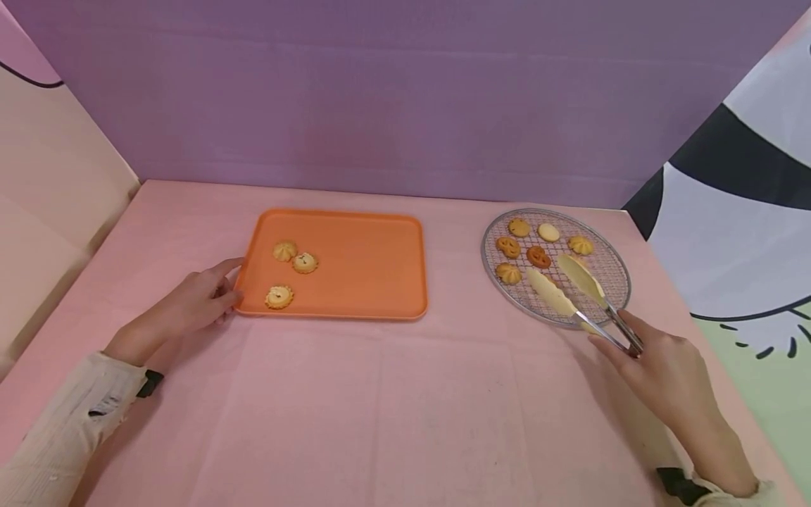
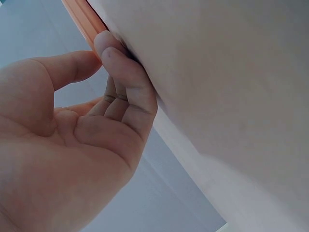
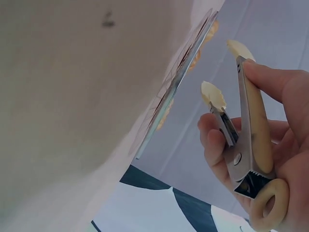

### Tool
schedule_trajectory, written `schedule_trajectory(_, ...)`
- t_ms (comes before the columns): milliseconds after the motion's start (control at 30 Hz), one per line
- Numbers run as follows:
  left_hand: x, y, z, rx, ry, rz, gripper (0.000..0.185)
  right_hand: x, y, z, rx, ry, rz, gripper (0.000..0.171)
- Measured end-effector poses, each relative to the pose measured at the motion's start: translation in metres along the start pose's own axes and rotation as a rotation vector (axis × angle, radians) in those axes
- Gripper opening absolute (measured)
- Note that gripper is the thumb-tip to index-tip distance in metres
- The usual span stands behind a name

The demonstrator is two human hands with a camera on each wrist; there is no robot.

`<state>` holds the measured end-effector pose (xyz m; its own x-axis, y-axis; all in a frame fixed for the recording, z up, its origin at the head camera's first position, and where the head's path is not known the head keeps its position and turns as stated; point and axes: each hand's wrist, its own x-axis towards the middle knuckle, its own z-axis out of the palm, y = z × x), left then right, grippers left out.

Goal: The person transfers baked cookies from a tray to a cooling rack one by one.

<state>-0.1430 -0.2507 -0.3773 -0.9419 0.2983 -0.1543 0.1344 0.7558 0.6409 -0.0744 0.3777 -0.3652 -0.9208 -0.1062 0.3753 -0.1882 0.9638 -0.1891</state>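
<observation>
A: Your left hand (image 1: 190,304) rests at the orange tray (image 1: 355,264), fingertips (image 2: 107,44) touching its near-left rim, fingers loosely bent, gripping nothing. Three cookies (image 1: 279,296) lie on the tray's left part.

B: And the right?

A: Your right hand (image 1: 665,373) grips the tongs (image 1: 586,299) by the metal handles. Tong arms are spread apart, w/ cream tips over the round wire rack (image 1: 617,282), nothing between them.

B: What's on the rack?

A: Six cookies (image 1: 538,256), all on its far-left half, just beyond the tong tips. Rack sits on the pink tabletop (image 1: 393,394), well apart from the tray, to its right.
</observation>
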Motion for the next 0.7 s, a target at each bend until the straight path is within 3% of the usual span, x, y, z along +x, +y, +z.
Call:
schedule_trajectory(300, 0.001, -0.001, 0.001, 0.008, 0.009, 0.015, 0.062, 0.008, -0.018, 0.007, 0.015, 0.051, -0.094, 0.061)
schedule_trajectory(700, 0.000, -0.002, 0.001, 0.007, 0.014, 0.037, 0.061, 0.023, -0.060, 0.023, 0.088, 0.005, -0.191, 0.072)
